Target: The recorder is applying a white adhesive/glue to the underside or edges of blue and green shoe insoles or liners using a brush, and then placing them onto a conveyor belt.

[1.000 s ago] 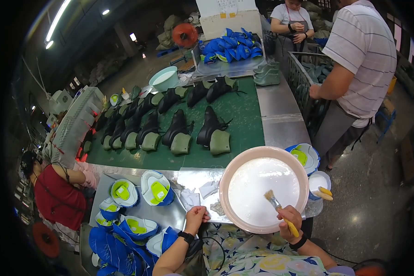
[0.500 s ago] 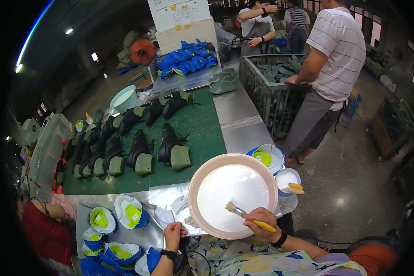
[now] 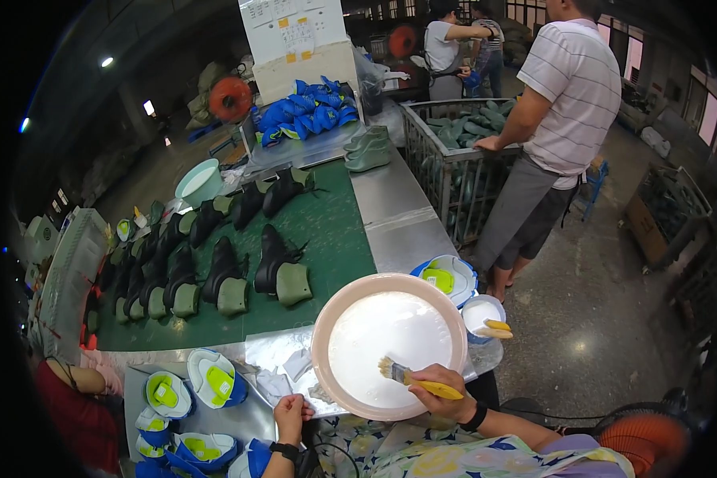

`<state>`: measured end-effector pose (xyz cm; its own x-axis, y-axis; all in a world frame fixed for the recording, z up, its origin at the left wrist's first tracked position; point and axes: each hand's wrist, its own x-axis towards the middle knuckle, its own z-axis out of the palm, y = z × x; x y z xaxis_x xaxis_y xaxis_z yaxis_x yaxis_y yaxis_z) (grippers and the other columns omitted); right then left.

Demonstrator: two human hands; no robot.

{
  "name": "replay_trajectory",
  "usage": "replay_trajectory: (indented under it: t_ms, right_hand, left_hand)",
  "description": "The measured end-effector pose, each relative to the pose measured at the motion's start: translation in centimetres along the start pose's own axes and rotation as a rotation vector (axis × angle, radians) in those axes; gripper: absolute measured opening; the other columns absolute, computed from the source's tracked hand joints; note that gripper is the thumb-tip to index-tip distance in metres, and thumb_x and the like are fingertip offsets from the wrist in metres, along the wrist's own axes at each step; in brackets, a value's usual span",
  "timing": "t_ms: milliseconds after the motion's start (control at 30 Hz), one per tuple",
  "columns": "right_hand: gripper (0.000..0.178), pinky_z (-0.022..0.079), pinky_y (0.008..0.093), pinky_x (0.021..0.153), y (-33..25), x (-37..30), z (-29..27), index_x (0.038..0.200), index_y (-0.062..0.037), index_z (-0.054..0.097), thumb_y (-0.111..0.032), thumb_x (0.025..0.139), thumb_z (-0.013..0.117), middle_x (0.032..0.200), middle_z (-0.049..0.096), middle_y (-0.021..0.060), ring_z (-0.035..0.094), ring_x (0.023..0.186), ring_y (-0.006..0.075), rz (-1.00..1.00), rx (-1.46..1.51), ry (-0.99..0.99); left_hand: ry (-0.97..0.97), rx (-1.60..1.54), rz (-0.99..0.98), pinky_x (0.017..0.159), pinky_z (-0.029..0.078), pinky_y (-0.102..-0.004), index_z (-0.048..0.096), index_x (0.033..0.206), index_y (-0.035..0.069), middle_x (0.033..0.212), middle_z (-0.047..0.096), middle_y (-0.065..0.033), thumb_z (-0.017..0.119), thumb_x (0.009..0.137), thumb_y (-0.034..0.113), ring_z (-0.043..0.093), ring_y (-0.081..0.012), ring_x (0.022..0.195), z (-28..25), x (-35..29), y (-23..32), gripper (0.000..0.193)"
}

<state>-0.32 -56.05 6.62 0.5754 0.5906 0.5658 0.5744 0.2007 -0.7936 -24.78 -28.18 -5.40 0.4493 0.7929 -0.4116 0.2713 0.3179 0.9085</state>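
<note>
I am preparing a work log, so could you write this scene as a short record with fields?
Basin: pink, holds white liquid
Right hand: grips yellow-handled brush over it, liquid contact unclear
Left hand: fingers curled, beside pale scraps
Green surface: black uppers on green lasts, two rows
Left side: blue uppers with lime insides
Nearby: person in striped shirt beside metal cart
</note>
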Motion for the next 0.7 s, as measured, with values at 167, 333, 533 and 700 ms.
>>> replay_trajectory:
  t_ms: [167,333,533,700]
  right_hand:
    - [0.022,0.054,0.0306,0.068,0.20,-0.02,0.11,0.102,0.0000,0.066,-0.006,0.083,0.074,0.093,0.070,0.0129,0.068,0.078,0.0241,-0.020,-0.024,0.013]
    - [0.019,0.054,0.0306,0.067,-0.15,0.26,0.19,0.100,-0.0002,0.067,-0.006,0.083,0.074,0.092,0.070,0.0119,0.068,0.077,0.0238,-0.014,-0.008,0.007]
    - [0.021,0.052,0.0309,0.061,0.04,0.08,0.12,0.101,-0.0026,0.066,-0.007,0.082,0.075,0.085,0.068,0.0123,0.067,0.070,0.0242,-0.033,-0.077,0.039]
    - [0.021,0.051,0.0316,0.061,0.28,0.11,0.51,0.101,-0.0025,0.065,-0.006,0.082,0.074,0.083,0.067,0.0123,0.066,0.070,0.0251,-0.026,-0.053,0.014]
  left_hand:
    - [-0.005,-0.004,0.001,0.050,0.051,-0.0233,0.061,0.099,0.002,0.078,0.066,-0.0061,0.061,0.095,0.016,0.065,-0.0142,0.059,0.16,0.22,0.12,0.015]
    - [0.007,0.006,-0.009,0.050,0.051,-0.0229,0.061,0.100,0.002,0.079,0.066,-0.0061,0.062,0.094,0.017,0.065,-0.0139,0.059,-0.01,-0.12,0.25,0.016]
    - [-0.029,-0.007,-0.003,0.053,0.052,-0.0228,0.061,0.097,-0.002,0.079,0.066,-0.0082,0.065,0.092,0.014,0.065,-0.0142,0.062,0.23,0.08,0.39,0.018]
    - [-0.048,-0.001,-0.004,0.055,0.052,-0.0221,0.061,0.090,0.003,0.077,0.067,-0.0071,0.070,0.089,0.014,0.064,-0.0118,0.062,-0.22,-0.06,0.42,0.014]
